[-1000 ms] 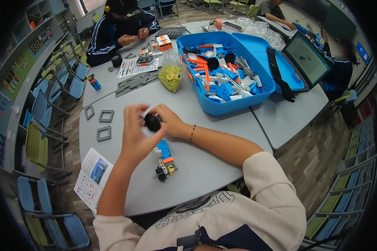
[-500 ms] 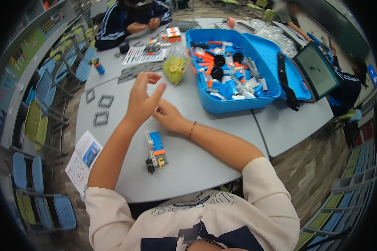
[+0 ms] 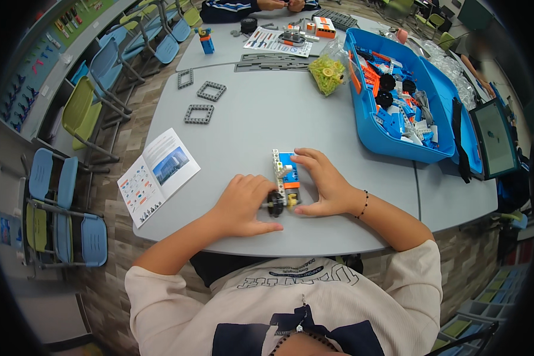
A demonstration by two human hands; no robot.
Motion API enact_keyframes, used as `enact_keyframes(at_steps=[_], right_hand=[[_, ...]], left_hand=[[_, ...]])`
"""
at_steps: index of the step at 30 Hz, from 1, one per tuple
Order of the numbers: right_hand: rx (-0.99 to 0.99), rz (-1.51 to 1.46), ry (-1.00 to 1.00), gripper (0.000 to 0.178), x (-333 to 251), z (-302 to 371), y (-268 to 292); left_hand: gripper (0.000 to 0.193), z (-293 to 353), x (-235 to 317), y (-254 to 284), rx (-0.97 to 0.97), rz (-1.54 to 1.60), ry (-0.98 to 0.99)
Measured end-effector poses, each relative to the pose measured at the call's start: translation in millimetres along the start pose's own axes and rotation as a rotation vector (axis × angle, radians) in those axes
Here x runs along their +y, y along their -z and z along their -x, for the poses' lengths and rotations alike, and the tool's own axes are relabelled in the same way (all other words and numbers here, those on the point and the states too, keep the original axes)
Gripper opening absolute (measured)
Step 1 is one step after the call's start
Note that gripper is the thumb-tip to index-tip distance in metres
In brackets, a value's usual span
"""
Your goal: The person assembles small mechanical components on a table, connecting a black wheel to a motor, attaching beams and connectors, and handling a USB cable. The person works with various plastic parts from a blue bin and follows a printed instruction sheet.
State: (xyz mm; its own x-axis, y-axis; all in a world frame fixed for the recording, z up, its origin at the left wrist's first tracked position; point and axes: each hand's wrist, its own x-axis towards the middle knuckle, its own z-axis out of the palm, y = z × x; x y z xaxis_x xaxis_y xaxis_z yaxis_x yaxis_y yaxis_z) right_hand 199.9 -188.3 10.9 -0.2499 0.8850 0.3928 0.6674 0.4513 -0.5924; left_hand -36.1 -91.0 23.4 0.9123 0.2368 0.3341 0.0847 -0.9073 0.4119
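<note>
A small toy-brick model (image 3: 289,175) lies in front of me, with a white beam, a blue panel, an orange strip, a yellow piece and a black wheel (image 3: 275,203) at its lower left. My right hand (image 3: 329,185) spans its right side, forefinger at the top end and thumb by the yellow piece. My left hand (image 3: 243,204) is at the model's left, fingertips by the wheel and thumb stretched away from them; whether they touch the wheel is unclear.
An open instruction booklet (image 3: 160,175) lies at left, and three grey frames (image 3: 199,114) beyond it. At right stands a blue bin (image 3: 391,141) of parts. A bag of yellow-green pieces (image 3: 327,74) sits near it. Across the table are another person's hands (image 3: 279,5).
My hands have come apart and moved back toward me, from beyond the model to either side of it. The head view has shifted, showing more of the left side.
</note>
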Motion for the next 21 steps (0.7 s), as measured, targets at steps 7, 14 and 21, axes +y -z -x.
enact_keyframes(at_steps=[7, 14, 21], right_hand=[[0.048, 0.018, -0.109, 0.083, 5.3, -14.6, -10.7], [0.124, -0.111, -0.211, 0.073, 16.8, -34.2, -14.3], [0.188, -0.047, -0.120, 0.066, 12.2, -50.6, -20.8]], left_hand=[[0.050, -17.1, -28.4, -8.0, 0.008, 0.218, 0.079], [0.049, -35.3, -42.1, -11.1, 0.091, 0.398, 0.207], [0.038, -30.3, -48.4, -11.9, 0.165, 0.679, 0.393]])
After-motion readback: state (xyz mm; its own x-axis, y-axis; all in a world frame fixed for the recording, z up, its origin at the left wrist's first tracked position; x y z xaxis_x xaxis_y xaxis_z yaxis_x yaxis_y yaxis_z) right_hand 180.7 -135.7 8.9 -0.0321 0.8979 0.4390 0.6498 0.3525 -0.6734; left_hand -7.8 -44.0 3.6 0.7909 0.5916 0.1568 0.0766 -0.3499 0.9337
